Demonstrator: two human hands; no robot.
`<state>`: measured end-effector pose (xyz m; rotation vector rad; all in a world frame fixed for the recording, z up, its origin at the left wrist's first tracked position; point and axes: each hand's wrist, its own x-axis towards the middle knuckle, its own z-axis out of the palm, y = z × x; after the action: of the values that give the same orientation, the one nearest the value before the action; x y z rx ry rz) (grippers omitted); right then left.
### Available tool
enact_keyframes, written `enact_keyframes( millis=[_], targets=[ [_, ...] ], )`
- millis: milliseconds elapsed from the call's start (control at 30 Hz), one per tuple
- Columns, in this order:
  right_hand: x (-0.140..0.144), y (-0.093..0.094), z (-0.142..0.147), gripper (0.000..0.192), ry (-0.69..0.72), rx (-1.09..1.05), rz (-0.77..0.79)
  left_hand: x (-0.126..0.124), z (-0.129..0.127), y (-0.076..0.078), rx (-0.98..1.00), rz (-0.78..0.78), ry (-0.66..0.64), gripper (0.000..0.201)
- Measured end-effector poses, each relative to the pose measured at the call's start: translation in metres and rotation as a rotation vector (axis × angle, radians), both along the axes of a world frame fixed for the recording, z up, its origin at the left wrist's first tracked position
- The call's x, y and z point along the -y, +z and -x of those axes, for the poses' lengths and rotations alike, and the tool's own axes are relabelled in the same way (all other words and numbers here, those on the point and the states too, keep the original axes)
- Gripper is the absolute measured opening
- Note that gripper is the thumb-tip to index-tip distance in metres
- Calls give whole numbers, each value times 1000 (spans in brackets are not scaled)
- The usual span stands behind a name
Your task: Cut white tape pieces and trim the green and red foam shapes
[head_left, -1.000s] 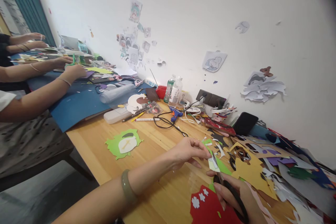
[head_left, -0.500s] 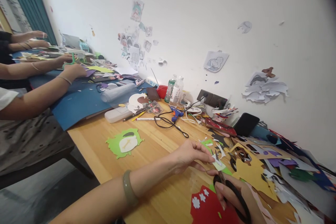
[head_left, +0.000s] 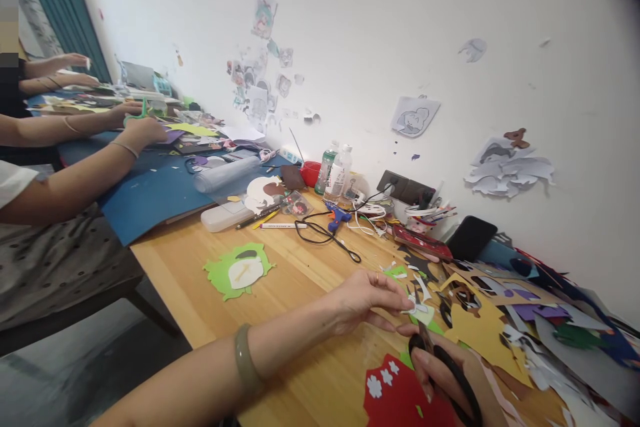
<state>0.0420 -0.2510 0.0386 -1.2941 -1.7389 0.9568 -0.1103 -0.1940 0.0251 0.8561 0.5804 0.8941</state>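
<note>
My left hand [head_left: 367, 299] pinches a small white and pale green paper piece [head_left: 419, 311] above the wooden table [head_left: 310, 373]. A green bangle sits on that wrist. My right hand [head_left: 453, 380] grips black-handled scissors [head_left: 443, 363], whose blades point up into the paper piece. Just below my hands lies a red sheet with white flowers [head_left: 395, 397]. To the right spreads a heap of yellow, purple and white paper scraps [head_left: 500, 327].
A green frog-like cutout [head_left: 239, 271] lies to the left. Behind are a blue glue gun [head_left: 336, 215] with black cable, bottles [head_left: 334, 173], a pen cup [head_left: 419, 217] and a black phone [head_left: 470, 237]. Other people's arms [head_left: 75, 177] work over blue paper at far left.
The paper piece has turned and dropped slightly in my left hand's fingers, and the scissors have shifted a little right and down. The view has drifted slightly.
</note>
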Motion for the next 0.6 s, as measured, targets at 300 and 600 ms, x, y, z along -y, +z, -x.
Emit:
enact_keyframes(
  millis=[300,600],
  targets=[
    [3,7,2,34,34,39,51,-1,-2,2,-21,5,15,18],
    [-2,-12,-4,20,-31,-28,99,2,-2,3,19,-22,18,16]
  ],
)
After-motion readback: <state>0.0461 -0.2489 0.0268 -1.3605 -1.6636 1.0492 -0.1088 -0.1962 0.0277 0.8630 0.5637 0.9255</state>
